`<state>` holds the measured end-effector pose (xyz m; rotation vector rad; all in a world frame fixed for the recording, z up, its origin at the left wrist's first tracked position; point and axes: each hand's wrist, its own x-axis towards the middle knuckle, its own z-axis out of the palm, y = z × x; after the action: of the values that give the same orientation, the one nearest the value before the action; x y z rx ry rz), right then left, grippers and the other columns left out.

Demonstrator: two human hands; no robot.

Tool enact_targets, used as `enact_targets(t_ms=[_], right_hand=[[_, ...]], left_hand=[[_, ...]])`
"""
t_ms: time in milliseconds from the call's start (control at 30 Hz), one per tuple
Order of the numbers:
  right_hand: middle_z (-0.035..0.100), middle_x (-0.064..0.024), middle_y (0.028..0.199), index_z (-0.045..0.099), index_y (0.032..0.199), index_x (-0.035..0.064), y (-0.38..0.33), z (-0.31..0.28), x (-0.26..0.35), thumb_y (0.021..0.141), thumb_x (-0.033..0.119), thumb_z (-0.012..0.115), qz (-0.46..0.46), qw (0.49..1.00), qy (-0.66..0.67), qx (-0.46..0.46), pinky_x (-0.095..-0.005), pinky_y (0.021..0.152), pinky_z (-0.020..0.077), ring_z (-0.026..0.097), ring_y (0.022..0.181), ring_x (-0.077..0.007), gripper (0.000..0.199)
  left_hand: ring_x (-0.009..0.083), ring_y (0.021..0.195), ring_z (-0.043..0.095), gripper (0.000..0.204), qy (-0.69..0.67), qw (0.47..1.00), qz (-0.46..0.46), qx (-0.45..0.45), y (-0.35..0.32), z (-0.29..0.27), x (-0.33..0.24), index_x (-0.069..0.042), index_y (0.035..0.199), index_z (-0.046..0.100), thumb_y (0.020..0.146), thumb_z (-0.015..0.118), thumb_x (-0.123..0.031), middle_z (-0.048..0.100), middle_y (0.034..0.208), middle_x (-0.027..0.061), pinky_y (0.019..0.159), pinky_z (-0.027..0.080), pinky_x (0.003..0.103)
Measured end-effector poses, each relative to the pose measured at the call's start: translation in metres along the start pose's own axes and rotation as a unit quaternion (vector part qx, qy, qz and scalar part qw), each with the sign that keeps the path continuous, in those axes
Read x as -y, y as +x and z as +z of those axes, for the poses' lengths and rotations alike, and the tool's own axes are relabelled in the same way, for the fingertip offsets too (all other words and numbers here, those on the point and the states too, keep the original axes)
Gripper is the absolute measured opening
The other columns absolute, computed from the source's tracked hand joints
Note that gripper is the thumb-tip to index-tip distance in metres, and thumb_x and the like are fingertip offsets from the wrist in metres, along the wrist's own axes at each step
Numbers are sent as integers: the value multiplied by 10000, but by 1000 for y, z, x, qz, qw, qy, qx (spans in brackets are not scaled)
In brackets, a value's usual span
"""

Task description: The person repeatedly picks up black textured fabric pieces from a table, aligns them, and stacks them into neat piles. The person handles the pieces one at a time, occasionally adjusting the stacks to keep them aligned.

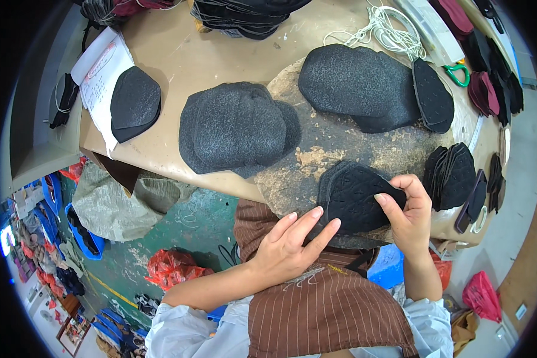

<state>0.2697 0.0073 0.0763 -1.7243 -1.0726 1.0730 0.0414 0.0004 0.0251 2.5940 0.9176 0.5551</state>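
In front of me lies a stack of black fabric pieces, its top piece [364, 200] rounded and stitched with a quilted pattern. My right hand [410, 212] pinches the right edge of that piece between thumb and fingers. My left hand [289, 241] is stretched out, its fingertips at the near left edge of the stack. Beyond them rests a pile of dark grey speckled pieces [238, 128], with another such pile [346, 80] farther right. A narrower black piece [432, 95] leans against that second pile.
A worn board [316, 156] covers part of the tan table [173, 45]. More black pieces [453, 176], a phone [470, 206] and green-handled scissors [458, 74] lie to the right. White cord [394, 30] is coiled at the back. At left, a dark piece [135, 98] sits on paper [104, 65].
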Motion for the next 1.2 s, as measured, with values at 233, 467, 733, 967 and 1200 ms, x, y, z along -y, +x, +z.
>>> enact_targets(t_ms=[233,467,733,967,1200], right_hand=[[622,-3,847,583,940,-5,5,2,0,817,-5,698,24,1000,-6,2,-193,693,455,555,778,-44,168],[641,-33,817,599,927,-6,7,0,-3,796,18,724,31,999,-41,4,-224,665,484,580,759,-54,183],[655,-125,773,653,896,9,-5,-18,12,767,1,721,-130,969,-208,4,-293,547,503,653,646,-211,146],[554,-77,560,500,801,2,14,-22,15,840,57,677,110,975,-186,46,-280,445,404,535,467,-146,189],[562,-85,920,543,901,33,-12,-48,21,755,47,762,-140,989,3,-46,-247,701,471,562,810,-130,263]], left_hand=[[160,1232,466,429,4,1000,5,-3,0,-1,1,-119,1312,536,886,485,-145,499,1298,118,1040,305,361],[250,1285,451,553,-6,993,76,87,39,-21,13,-79,1136,503,732,710,-394,416,1431,153,1093,201,476],[272,1224,472,605,23,992,46,114,49,-23,2,-88,942,499,740,599,-650,495,1373,162,1029,255,432],[265,914,433,518,-11,985,31,169,98,-31,-1,-116,760,464,696,667,-588,473,1410,94,824,347,395],[319,1095,542,470,-172,980,-40,-96,49,-40,23,-50,1040,597,705,776,-326,534,1305,217,931,369,426]])
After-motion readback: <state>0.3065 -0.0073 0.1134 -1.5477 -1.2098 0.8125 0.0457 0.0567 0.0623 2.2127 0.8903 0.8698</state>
